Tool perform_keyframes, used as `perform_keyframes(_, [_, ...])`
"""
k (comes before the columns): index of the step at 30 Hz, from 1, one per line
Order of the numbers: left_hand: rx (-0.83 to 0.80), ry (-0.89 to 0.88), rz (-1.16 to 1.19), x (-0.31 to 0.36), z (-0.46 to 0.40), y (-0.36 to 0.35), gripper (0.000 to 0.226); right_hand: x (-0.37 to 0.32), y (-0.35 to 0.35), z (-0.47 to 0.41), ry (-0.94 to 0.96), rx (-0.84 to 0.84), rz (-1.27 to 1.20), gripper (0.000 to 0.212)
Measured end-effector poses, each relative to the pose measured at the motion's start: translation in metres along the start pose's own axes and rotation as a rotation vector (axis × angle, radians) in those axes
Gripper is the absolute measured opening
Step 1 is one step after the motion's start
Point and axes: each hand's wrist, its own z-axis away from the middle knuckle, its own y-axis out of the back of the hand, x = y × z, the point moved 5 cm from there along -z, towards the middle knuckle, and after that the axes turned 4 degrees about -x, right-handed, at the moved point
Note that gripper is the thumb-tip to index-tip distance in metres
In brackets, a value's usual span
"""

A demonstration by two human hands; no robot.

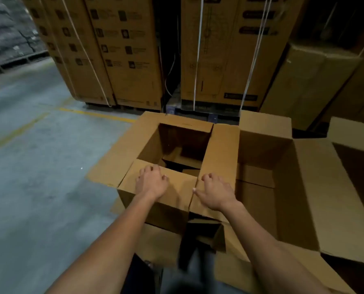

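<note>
mouth-up carton (121, 149), long axis unclear; left hand (151, 182) and right hand (216, 193) curled over its flaps (177, 188)

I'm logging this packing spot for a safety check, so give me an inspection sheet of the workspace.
Surface: grey concrete floor, yellow lines.
Job's things: open cardboard box, loose cardboard pieces at its bottom.
Clutter: second open box alongside, right.
Grippers: left hand grips near flap at its edge; right hand rests on side flap, grip unclear.
Cables: nothing seen; white straps bind the stacks.
Surroundings: stacked cartons behind.
</note>
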Motion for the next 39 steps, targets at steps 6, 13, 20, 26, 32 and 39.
perform_keyframes(6, [0.369,0.362,0.429,-0.051,0.01,-0.015,0.024,-0.059,-0.039,-0.031,0.217,-0.041,0.181,0.116])
perform_keyframes(13, [0.598,0.658,0.891,-0.089,0.029,-0.053,0.017,-0.1,-0.096,-0.044,0.263,-0.174,0.271,0.081])
perform_keyframes(20, [0.214,1.167,1.47,-0.123,0.043,-0.158,0.043,-0.111,-0.099,-0.041,0.348,-0.242,0.261,0.03])
perform_keyframes(26, [-0.074,1.044,1.87,-0.103,0.032,-0.198,0.062,-0.111,-0.089,-0.042,0.347,-0.244,0.209,0.029])
perform_keyframes(32, [-0.098,1.094,2.029,-0.121,0.004,-0.242,0.084,-0.103,-0.072,-0.045,0.362,-0.214,0.135,0.024])
perform_keyframes(39, [-0.087,1.043,2.122,-0.127,0.0,-0.256,0.082,-0.102,-0.076,-0.041,0.41,-0.109,0.176,0.022])
